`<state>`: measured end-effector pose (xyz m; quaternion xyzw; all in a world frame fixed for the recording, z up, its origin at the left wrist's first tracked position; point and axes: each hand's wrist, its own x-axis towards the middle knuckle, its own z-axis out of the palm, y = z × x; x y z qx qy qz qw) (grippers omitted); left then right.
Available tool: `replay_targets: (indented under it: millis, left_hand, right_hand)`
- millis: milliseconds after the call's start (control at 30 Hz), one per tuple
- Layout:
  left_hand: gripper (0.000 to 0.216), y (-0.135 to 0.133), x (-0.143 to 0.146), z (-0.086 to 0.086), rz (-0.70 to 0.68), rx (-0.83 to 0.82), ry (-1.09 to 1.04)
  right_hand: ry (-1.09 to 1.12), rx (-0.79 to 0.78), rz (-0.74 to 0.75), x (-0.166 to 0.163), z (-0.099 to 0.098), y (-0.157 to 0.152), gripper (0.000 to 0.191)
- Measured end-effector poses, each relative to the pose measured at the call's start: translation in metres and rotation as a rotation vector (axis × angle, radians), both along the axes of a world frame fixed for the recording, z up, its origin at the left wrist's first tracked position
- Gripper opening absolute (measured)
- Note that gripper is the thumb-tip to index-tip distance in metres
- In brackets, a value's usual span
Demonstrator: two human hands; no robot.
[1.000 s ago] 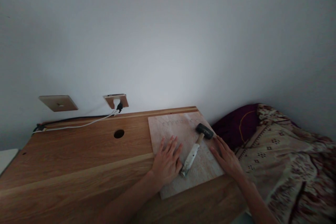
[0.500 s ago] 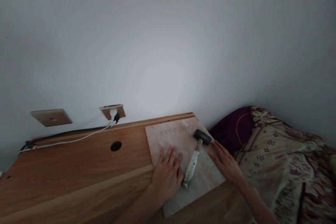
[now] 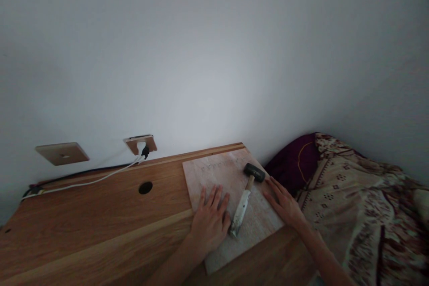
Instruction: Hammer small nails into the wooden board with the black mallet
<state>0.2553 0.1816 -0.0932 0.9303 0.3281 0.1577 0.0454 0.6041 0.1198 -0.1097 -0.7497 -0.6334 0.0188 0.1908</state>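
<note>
A pale, square tile-like board lies on the wooden desktop. Across it rests a hammer with a dark head and a white-wrapped handle, its head toward the wall. My left hand lies flat on the board's left part, fingers spread, just left of the handle. At the board's right edge my right hand rests with fingers stretched out, close below the hammer head. Neither hand grips the hammer.
Behind the desk a white plug with cables sits in a wall socket; a second wall plate is further left. A round hole pierces the desktop. To the right lie a purple pillow and a patterned blanket.
The whole view has shifted slightly, so everything appears a little further left. Hands, hammer and board keep their places relative to one another.
</note>
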Motion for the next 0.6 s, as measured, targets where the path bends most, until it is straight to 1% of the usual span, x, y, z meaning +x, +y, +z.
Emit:
replay_targets:
  millis: [167,333,467,600]
  left_hand:
    - [0.055,0.000,0.002,0.000,0.006,-0.032,0.027]
    - [0.055,0.003,0.004,-0.001,-0.011,0.007,0.023]
    - [0.056,0.006,0.007,-0.004,-0.008,0.026,0.031]
    - [0.057,0.007,0.009,-0.007,-0.003,0.052,0.033]
  right_hand:
    - [0.028,0.035,0.012,0.004,-0.001,0.001,0.068]
    - [0.038,0.062,0.007,0.006,-0.002,0.000,0.067]
    - [0.040,0.088,-0.007,0.009,-0.006,0.000,0.069]
    - [0.035,0.111,0.011,0.014,-0.011,0.000,0.072]
